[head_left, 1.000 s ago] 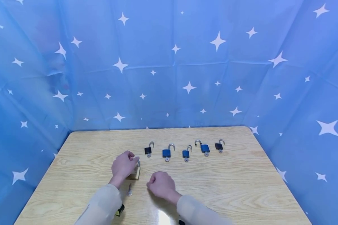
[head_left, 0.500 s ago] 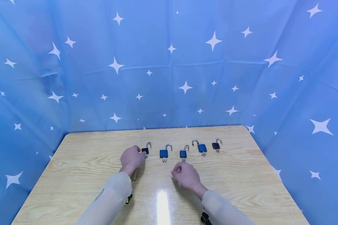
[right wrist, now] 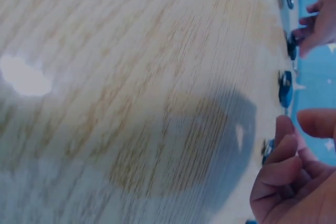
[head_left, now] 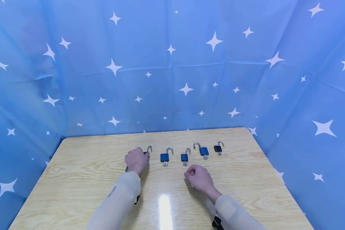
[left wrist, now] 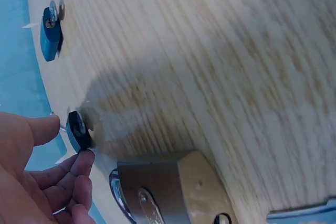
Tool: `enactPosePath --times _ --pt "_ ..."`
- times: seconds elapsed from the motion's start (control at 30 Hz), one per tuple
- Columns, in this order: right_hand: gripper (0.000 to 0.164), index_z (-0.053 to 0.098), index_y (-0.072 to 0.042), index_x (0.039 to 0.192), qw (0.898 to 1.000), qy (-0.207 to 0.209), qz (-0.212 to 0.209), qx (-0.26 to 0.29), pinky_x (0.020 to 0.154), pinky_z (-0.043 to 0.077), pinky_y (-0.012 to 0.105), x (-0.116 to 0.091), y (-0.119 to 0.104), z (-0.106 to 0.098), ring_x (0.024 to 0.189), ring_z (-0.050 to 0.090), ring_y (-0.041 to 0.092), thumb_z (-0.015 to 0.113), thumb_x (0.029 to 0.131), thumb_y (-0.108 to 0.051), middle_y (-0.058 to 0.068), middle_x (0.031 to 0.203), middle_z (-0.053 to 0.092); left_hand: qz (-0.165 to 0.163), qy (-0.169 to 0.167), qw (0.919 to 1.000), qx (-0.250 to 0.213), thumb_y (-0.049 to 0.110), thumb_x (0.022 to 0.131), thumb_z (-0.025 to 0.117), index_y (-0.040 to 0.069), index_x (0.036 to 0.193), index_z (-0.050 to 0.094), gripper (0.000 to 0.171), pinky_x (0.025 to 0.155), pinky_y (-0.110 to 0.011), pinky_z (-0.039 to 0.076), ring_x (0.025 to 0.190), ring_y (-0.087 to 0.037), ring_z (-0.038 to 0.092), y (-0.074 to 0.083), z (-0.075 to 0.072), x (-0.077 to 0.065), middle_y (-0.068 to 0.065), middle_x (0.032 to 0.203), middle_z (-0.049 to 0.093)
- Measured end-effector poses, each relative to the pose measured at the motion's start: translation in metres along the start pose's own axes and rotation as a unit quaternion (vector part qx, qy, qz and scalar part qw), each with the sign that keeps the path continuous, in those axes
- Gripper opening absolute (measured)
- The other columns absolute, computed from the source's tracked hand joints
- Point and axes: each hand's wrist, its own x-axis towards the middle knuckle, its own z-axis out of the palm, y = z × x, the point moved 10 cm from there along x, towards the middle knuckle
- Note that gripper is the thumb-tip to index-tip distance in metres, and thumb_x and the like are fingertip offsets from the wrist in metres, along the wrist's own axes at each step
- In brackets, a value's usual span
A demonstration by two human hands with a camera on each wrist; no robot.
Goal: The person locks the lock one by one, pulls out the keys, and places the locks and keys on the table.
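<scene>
My left hand (head_left: 136,160) reaches over a small black padlock (left wrist: 79,131) with its shackle up and a key in its base. One fingertip touches the padlock's lower end; the thumb lies apart from its body, beside the shackle. Close by, a large brass-coloured padlock (left wrist: 157,187) lies partly under my left wrist. My right hand (head_left: 200,179) hovers above the table, fingers loosely curled with nothing in them. Just beyond it is a small blue padlock (head_left: 184,157), shackle open, key in place.
A larger blue padlock (head_left: 164,157) lies between the hands. Further right are another blue padlock (head_left: 203,151) and a black padlock (head_left: 217,148), both with open shackles. A blue star-patterned curtain (head_left: 172,80) stands behind the wooden table (head_left: 247,191).
My left hand has moved from the large padlock, forward and right to the small black one. My right hand has moved right and a little forward. The view has shifted slightly.
</scene>
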Motion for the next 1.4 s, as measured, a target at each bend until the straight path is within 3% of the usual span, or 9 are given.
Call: enactPosePath --times 0.1,0.23,0.4,0.7,1.0,1.13,1.27,1.4 --pt "0.01 0.064 -0.011 0.082 1.0 -0.003 0.004 0.008 0.054 0.042 0.031 0.0 0.002 0.0 0.053 0.052 0.013 0.064 0.087 -0.02 -0.002 0.064 0.057 -0.009 -0.004 1.0 0.0 0.041 0.092 0.058 0.012 0.055 0.051 0.047 0.066 -0.045 0.045 0.064 -0.027 0.052 -0.002 0.0 0.001 -0.007 0.059 0.055" --pt "0.01 0.064 -0.011 0.082 1.0 -0.003 0.008 0.011 0.053 0.041 0.031 0.0 0.004 0.001 0.052 0.052 0.014 0.064 0.087 -0.02 -0.002 0.063 0.057 -0.012 -0.009 0.9999 -0.003 0.04 0.092 0.058 0.013 0.056 0.05 0.046 0.067 -0.045 0.045 0.064 -0.027 0.052 -0.003 0.003 0.002 -0.007 0.06 0.056" --pt "0.01 0.063 -0.012 0.081 1.0 -0.002 0.01 0.014 0.052 0.041 0.031 0.0 0.005 0.0 0.051 0.051 0.014 0.064 0.087 -0.02 -0.003 0.06 0.057 -0.023 -0.015 0.9995 -0.017 0.04 0.091 0.059 0.013 0.055 0.048 0.047 0.064 -0.043 0.043 0.059 -0.026 0.051 -0.006 0.006 0.002 -0.006 0.057 0.054" --pt "0.011 0.063 -0.011 0.081 1.0 -0.007 0.014 0.018 0.05 0.041 0.031 -0.001 0.007 0.001 0.048 0.05 0.013 0.064 0.088 -0.02 -0.001 0.059 0.057 -0.038 -0.037 0.9968 -0.059 0.039 0.09 0.061 0.015 0.053 0.042 0.048 0.043 -0.032 0.03 0.045 -0.018 0.041 -0.011 0.011 -0.002 0.001 0.047 0.036" --pt "0.013 0.063 -0.011 0.08 1.0 -0.01 0.014 0.022 0.05 0.04 0.031 -0.001 0.008 0.003 0.047 0.048 0.014 0.063 0.089 -0.02 -0.001 0.057 0.056 -0.052 -0.042 0.9907 -0.119 0.032 0.088 0.062 0.012 0.063 0.047 0.036 0.045 -0.031 0.031 0.05 -0.019 0.042 -0.01 0.009 -0.008 -0.003 0.055 0.043" --pt "0.013 0.064 -0.011 0.08 1.0 -0.01 0.014 0.025 0.05 0.039 0.031 -0.001 0.008 0.003 0.047 0.048 0.014 0.063 0.089 -0.02 -0.001 0.057 0.055 -0.047 -0.03 0.9868 -0.152 0.032 0.089 0.064 0.01 0.063 0.052 0.035 0.045 -0.03 0.031 0.051 -0.019 0.043 -0.011 0.008 -0.01 -0.003 0.058 0.048" --pt "0.013 0.064 -0.011 0.08 0.999 -0.011 0.015 0.028 0.049 0.039 0.03 -0.001 0.008 0.002 0.047 0.047 0.014 0.063 0.09 -0.02 0.001 0.057 0.057 -0.028 -0.003 0.9833 -0.18 0.034 0.088 0.066 0.007 0.084 0.062 0.028 0.054 -0.033 0.039 0.065 -0.023 0.054 -0.011 0.001 -0.013 -0.01 0.08 0.063" --pt "0.013 0.064 -0.011 0.08 0.999 -0.011 0.016 0.03 0.049 0.039 0.03 -0.001 0.007 0.001 0.047 0.047 0.013 0.063 0.09 -0.02 0.001 0.058 0.057 -0.017 -0.002 0.9783 -0.206 0.038 0.088 0.066 0.007 0.1 0.059 0.033 0.065 -0.037 0.044 0.077 -0.024 0.057 -0.011 -0.002 -0.016 -0.011 0.093 0.064"
